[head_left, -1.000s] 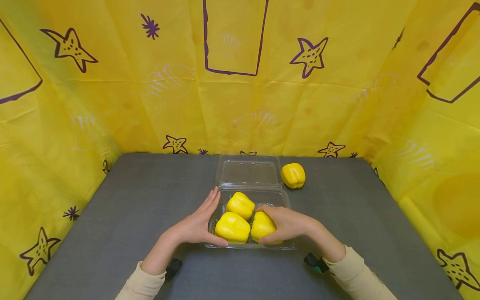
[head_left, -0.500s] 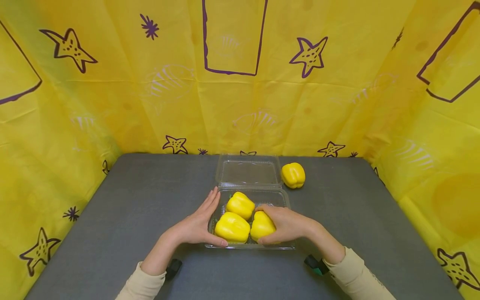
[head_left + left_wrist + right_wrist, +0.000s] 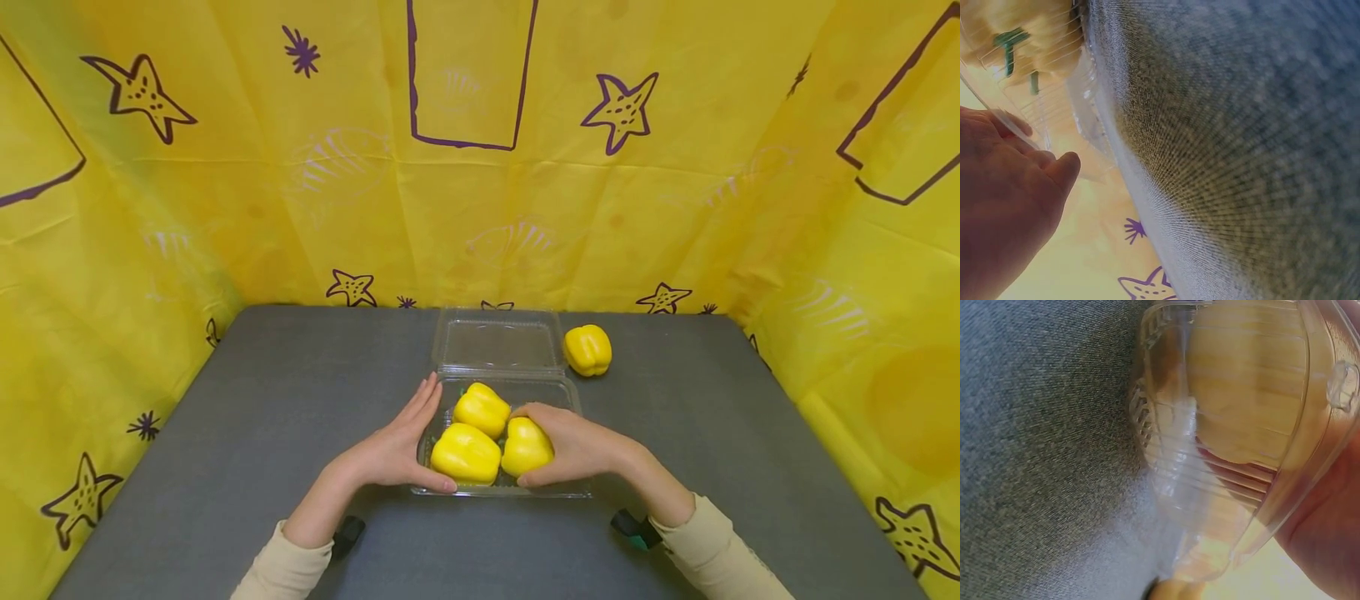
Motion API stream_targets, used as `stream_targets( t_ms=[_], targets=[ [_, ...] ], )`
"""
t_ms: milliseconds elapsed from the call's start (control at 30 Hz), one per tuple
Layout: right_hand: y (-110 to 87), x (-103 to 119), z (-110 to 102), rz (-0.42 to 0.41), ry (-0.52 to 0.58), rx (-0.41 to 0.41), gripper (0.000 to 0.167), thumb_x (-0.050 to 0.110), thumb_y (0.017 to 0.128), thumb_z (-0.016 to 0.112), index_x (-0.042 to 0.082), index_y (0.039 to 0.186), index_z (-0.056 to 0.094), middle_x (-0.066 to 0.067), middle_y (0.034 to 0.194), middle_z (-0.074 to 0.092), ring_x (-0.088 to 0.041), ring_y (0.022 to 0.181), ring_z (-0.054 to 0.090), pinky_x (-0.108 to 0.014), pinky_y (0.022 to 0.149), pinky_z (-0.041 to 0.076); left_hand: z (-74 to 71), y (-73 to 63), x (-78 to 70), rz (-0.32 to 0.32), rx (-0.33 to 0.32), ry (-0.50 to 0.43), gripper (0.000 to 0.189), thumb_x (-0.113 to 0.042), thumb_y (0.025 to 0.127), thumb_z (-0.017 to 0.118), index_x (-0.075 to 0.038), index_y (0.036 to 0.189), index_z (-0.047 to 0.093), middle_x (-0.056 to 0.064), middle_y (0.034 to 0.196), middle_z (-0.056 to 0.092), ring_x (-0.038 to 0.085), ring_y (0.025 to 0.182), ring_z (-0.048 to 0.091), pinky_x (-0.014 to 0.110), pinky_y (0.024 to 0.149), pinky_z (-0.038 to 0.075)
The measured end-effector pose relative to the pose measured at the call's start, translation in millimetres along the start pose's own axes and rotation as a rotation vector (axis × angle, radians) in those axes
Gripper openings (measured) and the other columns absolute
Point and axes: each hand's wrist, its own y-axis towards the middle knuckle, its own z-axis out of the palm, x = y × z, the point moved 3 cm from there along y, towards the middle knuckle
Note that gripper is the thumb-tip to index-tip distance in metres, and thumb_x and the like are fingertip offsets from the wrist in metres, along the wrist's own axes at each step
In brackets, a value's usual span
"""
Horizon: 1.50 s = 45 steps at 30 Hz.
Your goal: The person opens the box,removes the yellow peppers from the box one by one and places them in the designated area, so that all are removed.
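Observation:
My right hand point(image 3: 577, 446) grips a yellow bell pepper point(image 3: 527, 448) at the right side of a clear plastic clamshell container point(image 3: 540, 390). My left hand point(image 3: 393, 446) rests along the container's left side with its fingers straight and its thumb at the front rim. Two more yellow bell peppers lie inside, one at the front left point(image 3: 465, 454) and one behind it point(image 3: 482, 410). In the left wrist view, green stems point(image 3: 1010, 47) show through the clear wall. Through the plastic in the right wrist view, the gripped pepper and fingers beneath it appear.
The container's lid point(image 3: 497, 343) lies folded back, away from me. Another yellow bell pepper point(image 3: 588, 350) sits on the grey table point(image 3: 315, 358) just right of the lid. Yellow patterned cloth point(image 3: 495, 192) stands around the back and sides.
My right hand and its pepper have shifted very slightly up and away from the front rim. My left hand and the other peppers stay in place.

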Motion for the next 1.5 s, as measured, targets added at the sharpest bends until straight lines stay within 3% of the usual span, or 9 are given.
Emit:
stream_targets(
  t_ms=[267, 733, 1033, 1500],
  targets=[
    [-5.1, -1, -3, 0.028, 0.033, -0.056, 0.078, 0.048, 0.071, 0.082, 0.019, 0.135, 0.048, 0.013, 0.124, 0.054, -0.007, 0.1, 0.053, -0.029, 0.084, 0.049, -1.7, 0.3, -0.7, -0.002, 0.003, 0.014, 0.137, -0.061, 0.064, 0.083, -0.009, 0.157, -0.003, 0.001, 0.162, -0.017, 0.02, 0.148, -0.011, 0.055, 0.113, 0.021],
    [-15.6, -2, -11, 0.044, 0.123, -0.186, 0.075, 0.047, 0.071, 0.084, 0.022, 0.133, 0.048, 0.013, 0.121, 0.054, -0.01, 0.096, 0.056, -0.03, 0.077, 0.051, -1.0, 0.5, 1.0, 0.011, -0.01, 0.027, 0.137, -0.063, 0.063, 0.082, -0.007, 0.157, 0.0, 0.001, 0.162, -0.017, 0.02, 0.148, -0.01, 0.055, 0.112, 0.022],
    [-21.2, -6, -20, 0.03, 0.13, -0.344, 0.074, 0.046, 0.07, 0.086, 0.025, 0.131, 0.049, 0.013, 0.121, 0.057, -0.011, 0.1, 0.057, -0.033, 0.081, 0.051, -0.4, 0.6, 1.9, 0.009, -0.011, 0.033, 0.137, -0.064, 0.063, 0.082, -0.008, 0.157, 0.0, 0.002, 0.162, -0.016, 0.02, 0.148, -0.01, 0.055, 0.112, 0.022],
    [-28.9, -16, -29, 0.155, 0.155, -0.558, 0.079, 0.035, 0.065, 0.091, 0.02, 0.131, 0.05, 0.0, 0.119, 0.06, -0.017, 0.09, 0.06, -0.035, 0.073, 0.053, 0.3, 0.7, 2.7, 0.016, -0.016, 0.032, 0.136, -0.065, 0.063, 0.081, -0.007, 0.157, 0.0, 0.002, 0.162, -0.016, 0.022, 0.148, -0.009, 0.056, 0.112, 0.021]
  ],
)
